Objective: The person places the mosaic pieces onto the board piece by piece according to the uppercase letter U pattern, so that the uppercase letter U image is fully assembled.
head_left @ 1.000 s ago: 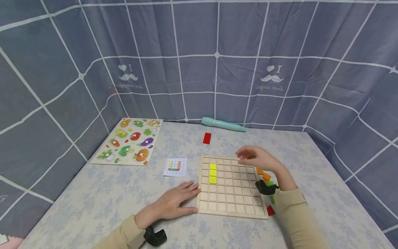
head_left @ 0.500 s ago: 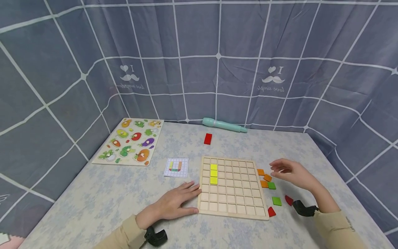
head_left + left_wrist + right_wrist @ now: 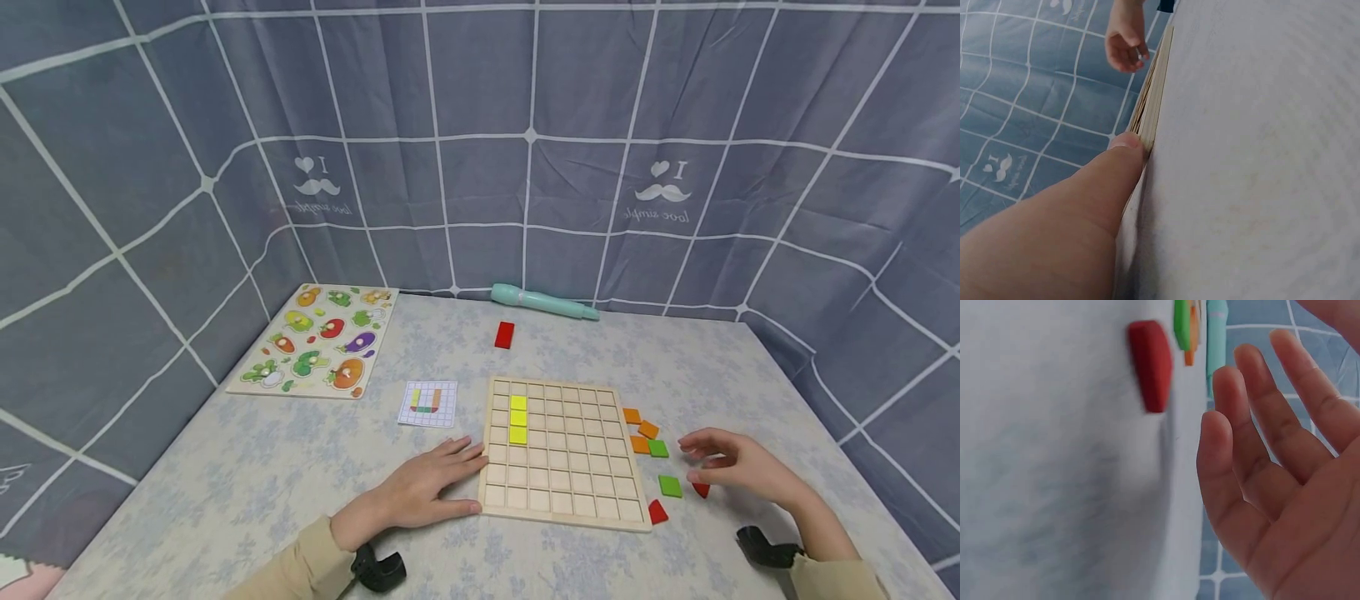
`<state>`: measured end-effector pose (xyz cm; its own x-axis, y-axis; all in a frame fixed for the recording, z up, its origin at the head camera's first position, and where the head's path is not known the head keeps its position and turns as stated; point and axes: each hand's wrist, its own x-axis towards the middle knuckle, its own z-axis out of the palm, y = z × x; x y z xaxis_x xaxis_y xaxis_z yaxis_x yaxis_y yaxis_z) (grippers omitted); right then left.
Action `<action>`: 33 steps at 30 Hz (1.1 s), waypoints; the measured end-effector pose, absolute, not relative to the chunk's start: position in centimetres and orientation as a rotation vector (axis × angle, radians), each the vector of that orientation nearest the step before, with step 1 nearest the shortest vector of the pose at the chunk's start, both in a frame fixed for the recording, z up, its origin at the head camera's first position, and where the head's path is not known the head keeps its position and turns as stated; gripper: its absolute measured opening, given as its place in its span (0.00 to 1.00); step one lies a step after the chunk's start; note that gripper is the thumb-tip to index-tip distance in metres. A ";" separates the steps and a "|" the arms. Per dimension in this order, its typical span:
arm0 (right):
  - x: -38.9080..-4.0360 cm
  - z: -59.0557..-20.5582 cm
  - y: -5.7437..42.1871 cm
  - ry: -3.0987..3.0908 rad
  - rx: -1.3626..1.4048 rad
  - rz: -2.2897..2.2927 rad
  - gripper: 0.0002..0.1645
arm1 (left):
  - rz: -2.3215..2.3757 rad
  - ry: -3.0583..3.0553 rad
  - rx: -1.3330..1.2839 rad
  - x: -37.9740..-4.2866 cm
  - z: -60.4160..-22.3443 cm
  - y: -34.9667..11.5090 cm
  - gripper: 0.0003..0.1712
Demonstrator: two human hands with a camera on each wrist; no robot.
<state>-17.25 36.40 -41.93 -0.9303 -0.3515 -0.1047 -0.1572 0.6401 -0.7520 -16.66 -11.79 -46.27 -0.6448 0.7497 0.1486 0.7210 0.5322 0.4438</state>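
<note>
My left hand (image 3: 423, 487) lies with spread fingers on the table, its fingertips and thumb touching the left edge of the gridded wooden board (image 3: 570, 481). In the left wrist view the thumb (image 3: 1104, 178) meets the board's corner. Yellow square tiles (image 3: 518, 418) fill a short column on the board's left side. To the right of the board hovers my right hand (image 3: 750, 468), fingers relaxed and holding nothing. Just below its fingertips is a red rounded piece (image 3: 1152, 365), partly hidden in the head view. Green tiles (image 3: 671, 486), orange tiles (image 3: 632, 415) and another red piece (image 3: 657, 512) lie nearby.
A small card (image 3: 427, 404) with a coloured U-shaped pattern lies left of the board. Behind it is a vegetable puzzle board (image 3: 311, 342). A red rectangular block (image 3: 505, 335) and a teal pen-like stick (image 3: 545, 302) lie at the back, before a checked curtain (image 3: 480, 183).
My right hand has moved from over the board's upper right, out to the right and toward me, ending by the red rounded piece. The left hand stays at the board's edge.
</note>
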 end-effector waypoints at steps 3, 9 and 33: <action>-17.1 -42.5 36.8 2.580 -0.394 -1.190 0.28 | 0.730 2.702 1.302 -16.6 -46.3 -11.8 0.38; -16.9 -42.9 37.3 2.523 -0.376 -1.228 0.30 | 0.732 2.703 1.291 -16.6 -46.3 -11.7 0.38; -16.5 -43.7 38.0 2.489 -0.395 -1.273 0.32 | 0.727 2.710 1.315 -16.6 -46.2 -11.7 0.37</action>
<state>-16.51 38.00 -43.66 -0.9115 -0.3819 -0.1529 -0.0996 0.5654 -0.8188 -16.62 -11.74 -46.15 -0.6391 0.7521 0.1610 0.7317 0.5301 0.4284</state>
